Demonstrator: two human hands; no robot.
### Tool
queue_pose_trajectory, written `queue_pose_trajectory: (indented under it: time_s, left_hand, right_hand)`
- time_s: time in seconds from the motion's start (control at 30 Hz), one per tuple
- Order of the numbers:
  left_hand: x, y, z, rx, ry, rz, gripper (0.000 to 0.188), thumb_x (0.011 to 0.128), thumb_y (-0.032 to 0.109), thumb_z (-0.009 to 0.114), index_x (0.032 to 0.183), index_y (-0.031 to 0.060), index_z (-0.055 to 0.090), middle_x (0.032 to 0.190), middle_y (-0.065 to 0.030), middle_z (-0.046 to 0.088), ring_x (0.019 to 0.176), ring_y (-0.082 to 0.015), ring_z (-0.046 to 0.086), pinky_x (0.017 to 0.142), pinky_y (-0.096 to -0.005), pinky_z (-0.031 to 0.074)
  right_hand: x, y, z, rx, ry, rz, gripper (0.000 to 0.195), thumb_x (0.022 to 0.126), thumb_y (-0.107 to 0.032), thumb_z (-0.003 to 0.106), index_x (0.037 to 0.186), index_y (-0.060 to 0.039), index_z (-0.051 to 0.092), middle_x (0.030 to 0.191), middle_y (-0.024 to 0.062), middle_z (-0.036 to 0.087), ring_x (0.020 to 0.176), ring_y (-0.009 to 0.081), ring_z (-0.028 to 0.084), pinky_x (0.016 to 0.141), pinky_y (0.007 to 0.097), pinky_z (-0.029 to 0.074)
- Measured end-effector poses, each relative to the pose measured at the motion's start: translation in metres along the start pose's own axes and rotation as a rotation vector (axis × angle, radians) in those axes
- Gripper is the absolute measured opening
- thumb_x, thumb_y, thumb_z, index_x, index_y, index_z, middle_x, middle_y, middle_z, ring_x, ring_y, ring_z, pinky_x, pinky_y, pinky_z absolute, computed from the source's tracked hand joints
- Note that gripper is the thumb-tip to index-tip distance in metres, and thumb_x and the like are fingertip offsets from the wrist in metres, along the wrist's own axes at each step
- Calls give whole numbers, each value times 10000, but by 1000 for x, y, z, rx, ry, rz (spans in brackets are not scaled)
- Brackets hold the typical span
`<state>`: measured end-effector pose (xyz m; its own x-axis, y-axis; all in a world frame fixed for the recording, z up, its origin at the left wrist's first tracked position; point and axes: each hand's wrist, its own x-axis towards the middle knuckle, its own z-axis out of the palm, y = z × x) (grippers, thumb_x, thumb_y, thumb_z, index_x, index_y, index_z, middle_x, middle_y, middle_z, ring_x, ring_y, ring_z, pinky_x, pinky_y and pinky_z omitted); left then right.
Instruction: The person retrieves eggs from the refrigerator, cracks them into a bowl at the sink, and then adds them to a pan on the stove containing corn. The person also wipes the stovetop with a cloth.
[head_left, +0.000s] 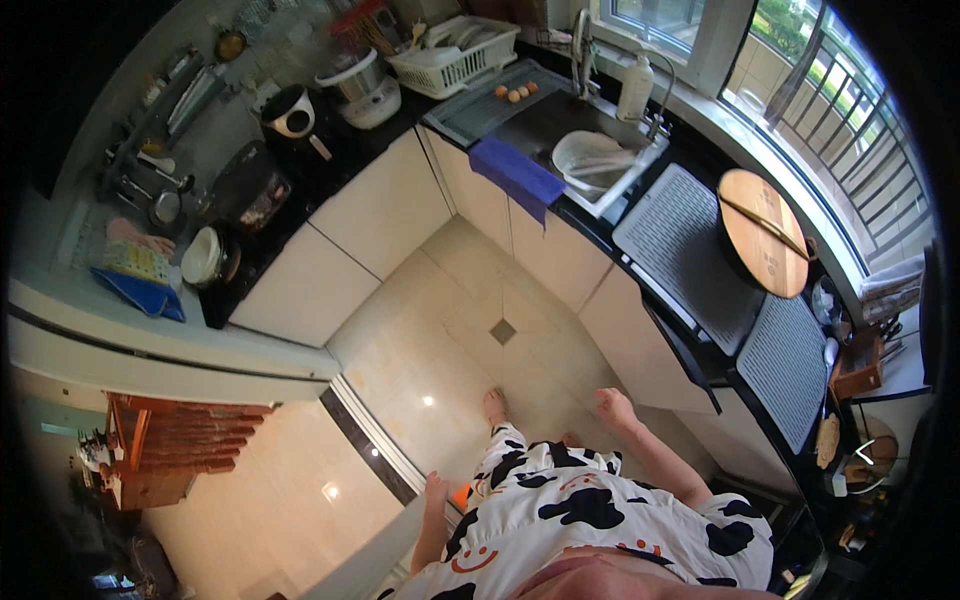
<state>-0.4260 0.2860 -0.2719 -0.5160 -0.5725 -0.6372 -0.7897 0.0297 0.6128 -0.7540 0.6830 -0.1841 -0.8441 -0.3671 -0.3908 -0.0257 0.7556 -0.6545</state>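
Note:
My left hand (436, 487) hangs low beside my cow-print clothing, near the door track; its fingers are too small to make out. Close to it shows a small orange patch (460, 496), partly hidden by the clothing. My right hand (615, 409) is held out over the tiled floor (450, 315), fingers curled in, with nothing seen in it. The nearest thing to it is the white cabinet front (637, 345) under the right counter. Further ahead, the sink (604, 199) holds a white basin (574, 154), and several eggs (514, 95) lie on the ridged drainboard beyond.
A purple cloth (517, 176) drapes over the sink's front edge. Grey ridged mats (682, 240) and a pan with a wooden lid (761, 232) occupy the right counter. An air fryer (291, 120) and a dish rack (454, 64) stand on the far counter. A sliding-door track (375, 435) crosses the floor.

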Motion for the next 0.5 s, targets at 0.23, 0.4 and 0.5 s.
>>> queue_pose_trajectory:
  time_s: [0.23,0.4,0.5]
  left_hand:
    - [113,86,-82,-102,165,-14,512,739,147,619,1212,19,470,1114,-182,544,1008,-254,539,836,-347,441]
    - [179,132,-109,-99,197,3,465,752,177,658,1165,22,512,1068,-150,565,968,-233,541,820,-333,440]
    - [211,164,-104,-92,166,3,455,755,194,667,1153,28,521,1054,-138,567,955,-225,539,821,-337,436]
  right_hand:
    - [129,-98,-14,221,112,-21,277,771,-90,623,1045,-53,610,910,91,637,760,169,614,669,292,494]
    - [186,-187,-42,343,90,-53,290,790,-83,625,1076,-50,592,877,59,618,748,141,588,675,276,482]
    - [233,-204,-67,482,184,-49,266,767,-46,624,1033,-42,609,832,97,623,702,143,595,629,282,481]
